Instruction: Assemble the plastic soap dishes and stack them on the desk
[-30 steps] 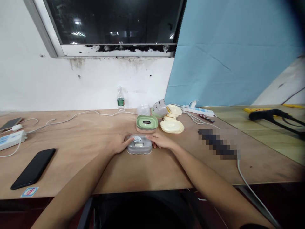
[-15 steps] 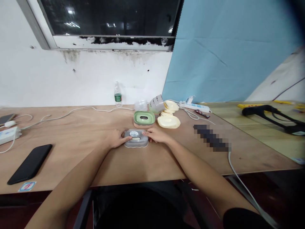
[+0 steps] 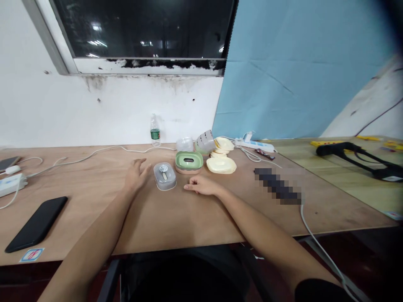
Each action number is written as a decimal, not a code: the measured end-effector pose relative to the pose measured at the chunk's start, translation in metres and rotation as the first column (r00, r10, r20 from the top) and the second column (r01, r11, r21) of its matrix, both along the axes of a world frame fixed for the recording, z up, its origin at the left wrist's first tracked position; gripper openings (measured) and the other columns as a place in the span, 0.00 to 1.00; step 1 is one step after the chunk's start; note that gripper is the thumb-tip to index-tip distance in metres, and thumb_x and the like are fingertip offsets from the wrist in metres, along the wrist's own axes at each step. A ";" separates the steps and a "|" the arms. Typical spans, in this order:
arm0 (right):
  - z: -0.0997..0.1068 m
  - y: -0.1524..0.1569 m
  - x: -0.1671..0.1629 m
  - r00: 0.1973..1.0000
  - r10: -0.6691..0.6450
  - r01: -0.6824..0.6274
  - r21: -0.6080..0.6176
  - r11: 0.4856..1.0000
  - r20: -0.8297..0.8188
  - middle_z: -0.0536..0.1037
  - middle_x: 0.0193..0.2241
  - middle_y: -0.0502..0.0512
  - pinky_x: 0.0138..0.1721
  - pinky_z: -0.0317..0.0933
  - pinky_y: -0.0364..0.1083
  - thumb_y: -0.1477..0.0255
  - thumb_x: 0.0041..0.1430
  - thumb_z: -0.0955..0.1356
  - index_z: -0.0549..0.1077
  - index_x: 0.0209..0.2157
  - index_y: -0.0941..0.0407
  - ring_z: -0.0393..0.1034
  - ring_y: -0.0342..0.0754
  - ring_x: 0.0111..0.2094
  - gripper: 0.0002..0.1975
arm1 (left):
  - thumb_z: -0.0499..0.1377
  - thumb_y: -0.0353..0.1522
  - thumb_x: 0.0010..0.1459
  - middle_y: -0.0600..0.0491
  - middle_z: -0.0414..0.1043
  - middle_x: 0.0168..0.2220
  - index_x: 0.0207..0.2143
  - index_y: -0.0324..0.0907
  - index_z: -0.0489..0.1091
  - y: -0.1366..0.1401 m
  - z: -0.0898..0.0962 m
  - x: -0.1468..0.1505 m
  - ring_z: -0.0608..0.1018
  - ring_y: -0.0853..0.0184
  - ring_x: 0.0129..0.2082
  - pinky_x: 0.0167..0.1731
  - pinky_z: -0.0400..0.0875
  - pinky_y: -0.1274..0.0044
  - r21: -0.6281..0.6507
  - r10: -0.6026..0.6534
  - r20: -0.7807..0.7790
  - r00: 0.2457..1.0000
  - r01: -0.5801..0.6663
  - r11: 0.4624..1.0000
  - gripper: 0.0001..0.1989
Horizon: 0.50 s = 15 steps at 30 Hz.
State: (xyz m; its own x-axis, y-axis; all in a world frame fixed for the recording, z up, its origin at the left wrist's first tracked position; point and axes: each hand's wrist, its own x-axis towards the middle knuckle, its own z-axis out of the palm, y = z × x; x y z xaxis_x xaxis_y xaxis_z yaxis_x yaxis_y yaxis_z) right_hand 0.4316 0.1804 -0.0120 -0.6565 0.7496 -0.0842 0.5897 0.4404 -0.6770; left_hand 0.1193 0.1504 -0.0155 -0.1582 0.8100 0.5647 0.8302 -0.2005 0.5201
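Note:
A translucent grey, rounded plastic box (image 3: pixel 168 183) stands on the table between my hands, turned at a slant. On its top are a round white sticker and a pale oblong piece. My left hand (image 3: pixel 136 175) is just left of the box, open with fingers spread, not touching it. To the right, my right hand (image 3: pixel 203 185) rests near the tabletop, fingers loosely curled and thumb apart, holding nothing. Behind the box is a green oval tray-like piece (image 3: pixel 197 160) with a dark slot, on a pinkish base. Beside that lie cream oval dishes (image 3: pixel 221 165), several of them stacked.
A grey slotted cup-like piece (image 3: pixel 205 141) leans behind, near clear plastic containers (image 3: pixel 184 144). A water bottle (image 3: pixel 155 133) stands by the wall. A black phone (image 3: pixel 37 224) lies at left; power strips (image 3: pixel 256 145) and white cables cross the wooden table (image 3: pixel 151 228).
Both hands have let go of the grey box and moved apart. The box has been turned at a slant and sits further left in view. The view has tilted slightly.

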 end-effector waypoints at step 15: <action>0.013 0.018 0.023 0.827 -0.220 0.453 0.383 0.805 -0.517 0.61 0.16 0.45 0.24 0.48 0.41 0.55 0.56 0.66 0.62 0.18 0.56 0.54 0.40 0.21 0.22 | 0.55 0.48 0.57 0.46 0.66 0.58 0.55 0.46 0.67 -0.004 -0.011 0.034 0.68 0.54 0.56 0.56 0.57 0.61 -0.128 -0.326 -0.489 0.809 0.303 0.944 0.27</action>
State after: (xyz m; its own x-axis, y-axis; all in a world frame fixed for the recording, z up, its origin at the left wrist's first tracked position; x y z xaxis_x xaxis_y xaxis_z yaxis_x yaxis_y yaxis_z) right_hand 0.4548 0.1979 0.0008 -0.2314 0.7938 0.5624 0.4627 0.5983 -0.6541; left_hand 0.1529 0.1467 -0.0268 0.4019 0.7914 0.4606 0.8728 -0.4832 0.0687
